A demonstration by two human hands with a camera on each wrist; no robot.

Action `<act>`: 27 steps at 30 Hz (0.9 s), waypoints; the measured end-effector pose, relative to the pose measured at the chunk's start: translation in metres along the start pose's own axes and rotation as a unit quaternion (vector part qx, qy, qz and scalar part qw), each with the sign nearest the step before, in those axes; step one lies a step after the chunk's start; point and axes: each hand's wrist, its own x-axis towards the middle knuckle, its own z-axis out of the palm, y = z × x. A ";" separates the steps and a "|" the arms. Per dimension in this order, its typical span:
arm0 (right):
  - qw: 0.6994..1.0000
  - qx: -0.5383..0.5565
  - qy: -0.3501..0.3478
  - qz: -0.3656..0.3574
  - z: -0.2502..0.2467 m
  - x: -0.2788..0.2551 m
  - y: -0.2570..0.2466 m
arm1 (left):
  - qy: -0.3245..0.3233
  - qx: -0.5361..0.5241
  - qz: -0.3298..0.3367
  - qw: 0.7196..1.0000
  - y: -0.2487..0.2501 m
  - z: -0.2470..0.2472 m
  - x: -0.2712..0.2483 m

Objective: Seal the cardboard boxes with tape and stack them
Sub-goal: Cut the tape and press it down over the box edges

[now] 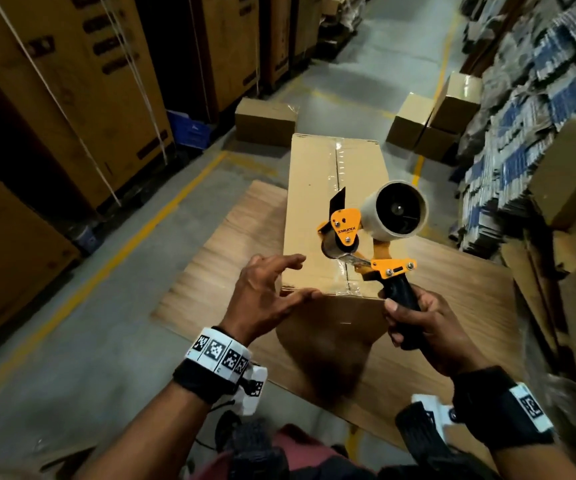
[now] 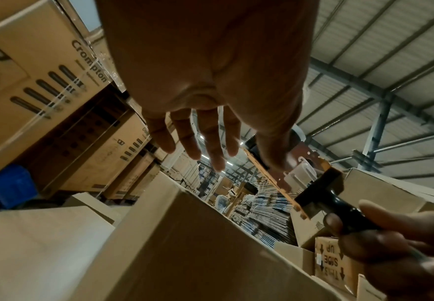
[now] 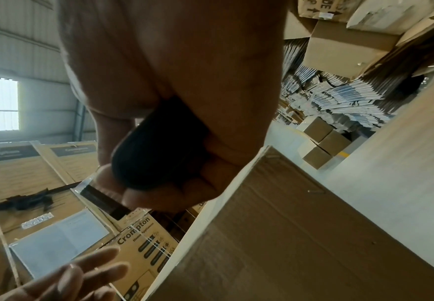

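The cardboard box (image 1: 335, 216) lies lengthwise on the wooden worktop (image 1: 217, 258), its near end close to the worktop's near edge and its far end reaching past the far edge. Clear tape (image 1: 339, 157) runs along its top seam. Your left hand (image 1: 265, 292) is spread, fingers straight and apart, at the box's near left top corner; the thumb lies along the near top edge, and whether the fingers touch the lid cannot be told. Your right hand (image 1: 428, 327) is wrapped tight around the black handle of the orange tape dispenser (image 1: 366, 237), which it holds over the near end of the seam, the roll to the right. Smaller boxes (image 1: 431, 112) sit on the floor beyond the worktop's far edge.
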 end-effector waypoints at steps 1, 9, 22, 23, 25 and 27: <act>1.000 -0.008 0.005 -0.004 0.002 0.001 -0.001 | 0.001 0.000 -0.009 1.000 -0.004 -0.003 -0.003; 0.999 -0.025 -0.009 -0.020 0.018 0.005 -0.008 | 0.111 -0.284 -0.176 0.936 0.012 -0.014 0.027; 1.000 -0.003 -0.008 -0.028 0.028 0.007 -0.005 | 0.045 -0.355 -0.108 0.928 0.002 -0.005 0.011; 1.000 -0.001 -0.006 -0.028 0.027 0.007 -0.004 | 0.041 -0.353 -0.105 0.929 0.003 -0.005 0.012; 1.000 -0.001 -0.004 -0.026 0.027 0.007 -0.004 | 0.037 -0.348 -0.104 0.931 0.006 -0.005 0.013; 1.000 -0.001 -0.004 -0.024 0.026 0.006 -0.004 | 0.048 -0.349 -0.112 0.929 0.008 -0.005 0.016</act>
